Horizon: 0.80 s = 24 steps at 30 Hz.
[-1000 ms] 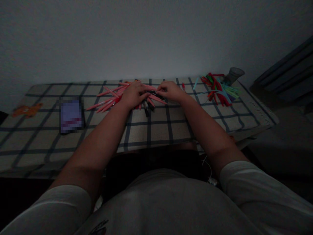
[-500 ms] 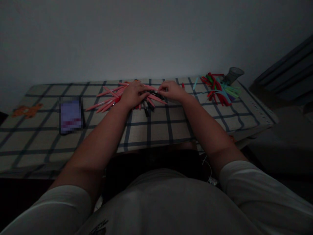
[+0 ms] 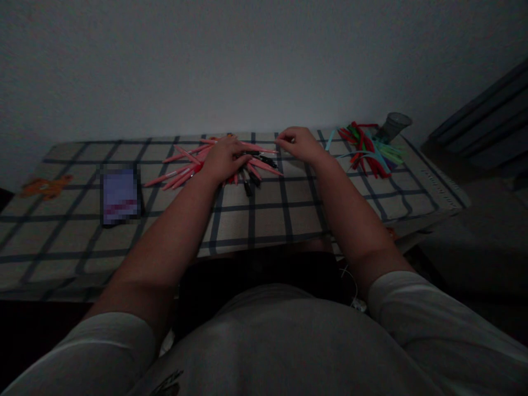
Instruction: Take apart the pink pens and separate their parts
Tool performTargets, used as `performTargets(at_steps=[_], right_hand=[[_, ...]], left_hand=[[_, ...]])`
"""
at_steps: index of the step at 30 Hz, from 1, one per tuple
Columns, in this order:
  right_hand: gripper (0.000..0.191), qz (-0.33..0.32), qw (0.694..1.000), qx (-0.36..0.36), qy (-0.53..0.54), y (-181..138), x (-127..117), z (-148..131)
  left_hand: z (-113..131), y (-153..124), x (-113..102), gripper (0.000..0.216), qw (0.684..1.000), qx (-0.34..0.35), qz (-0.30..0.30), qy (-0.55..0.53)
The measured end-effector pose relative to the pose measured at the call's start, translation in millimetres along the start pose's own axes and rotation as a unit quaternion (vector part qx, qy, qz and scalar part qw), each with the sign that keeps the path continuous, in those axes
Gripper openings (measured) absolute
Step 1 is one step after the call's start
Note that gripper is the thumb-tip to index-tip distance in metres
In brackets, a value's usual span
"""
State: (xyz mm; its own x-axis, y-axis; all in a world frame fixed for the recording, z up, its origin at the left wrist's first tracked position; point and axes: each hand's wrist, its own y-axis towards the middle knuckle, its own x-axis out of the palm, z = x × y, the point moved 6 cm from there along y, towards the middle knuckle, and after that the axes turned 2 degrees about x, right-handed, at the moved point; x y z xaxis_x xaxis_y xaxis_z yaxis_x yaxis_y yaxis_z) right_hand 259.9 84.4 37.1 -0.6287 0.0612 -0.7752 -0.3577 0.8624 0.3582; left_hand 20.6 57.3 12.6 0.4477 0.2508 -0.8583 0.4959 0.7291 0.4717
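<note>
Here a checked counter (image 3: 264,214) runs along a pale wall (image 3: 247,60). Far on its left side lie a blurred card (image 3: 120,193) and, near the edge, a small orange figure (image 3: 44,185). At mid-counter a pile of pink pens (image 3: 193,162) fans out, with a few black pieces (image 3: 251,179) at its near edge. The left hand (image 3: 225,158) rests flat on the pile, fingers spread over the pens. The right hand (image 3: 300,144) hovers just right of the pile, fingers pinched narrow; what they hold is too dim to tell. Further right lie coloured strips (image 3: 367,148) beside a cup (image 3: 394,125).
</note>
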Motion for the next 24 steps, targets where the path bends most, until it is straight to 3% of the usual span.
performTargets(at_steps=[5,10,24], right_hand=[[0.028,0.035,0.996,0.060,-0.059,0.9,-20.7,29.6],[0.019,-0.018,0.987,0.106,-0.119,-3.1,-6.4,50.3],[0.009,-0.038,0.979,0.101,-0.170,-2.2,7.1,51.2]], left_hand=[[2.5,-1.5,-1.4,0.037,1.000,0.000,-0.002,0.004],[0.0,-1.6,0.6,0.037,1.000,-0.007,-0.012,-0.004],[0.8,-0.3,-1.1,0.034,1.000,0.003,0.005,-0.011]])
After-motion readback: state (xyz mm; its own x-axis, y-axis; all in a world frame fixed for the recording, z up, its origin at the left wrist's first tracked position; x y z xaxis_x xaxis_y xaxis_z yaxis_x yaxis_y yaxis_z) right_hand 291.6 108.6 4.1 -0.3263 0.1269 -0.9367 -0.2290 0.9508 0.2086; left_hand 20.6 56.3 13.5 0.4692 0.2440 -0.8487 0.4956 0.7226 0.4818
